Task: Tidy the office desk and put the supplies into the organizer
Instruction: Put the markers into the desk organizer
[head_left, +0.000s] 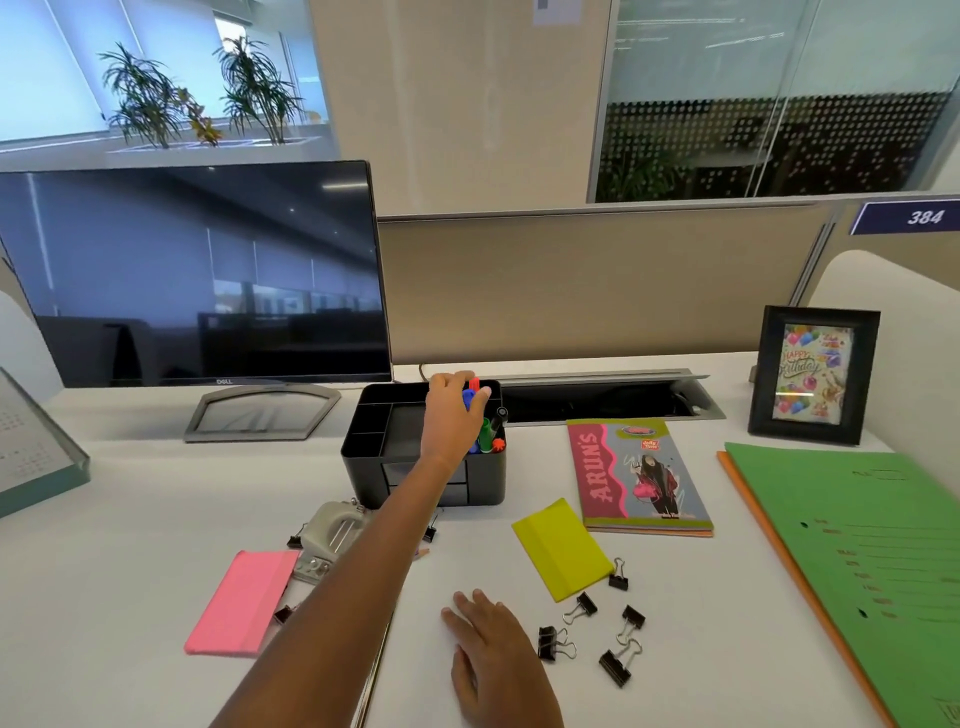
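A black desk organizer (374, 457) stands mid-desk, with green, blue and black markers in its right cup. My left hand (451, 415) reaches over that cup and grips red and blue markers (471, 394) above it. My right hand (488, 649) rests flat on the desk near the front edge. Several black binder clips (587, 608) lie to its right. A yellow sticky pad (563, 548) and a pink sticky pad (241, 603) lie on the desk. A grey hole punch (332, 535) sits left of my forearm, partly hidden by it.
A dark monitor (197, 275) stands at the back left, a framed birthday card (813, 374) at the back right. A notebook (636, 475) lies right of the organizer. Green and orange folders (857, 545) cover the right side. A desk calendar (31, 452) is at far left.
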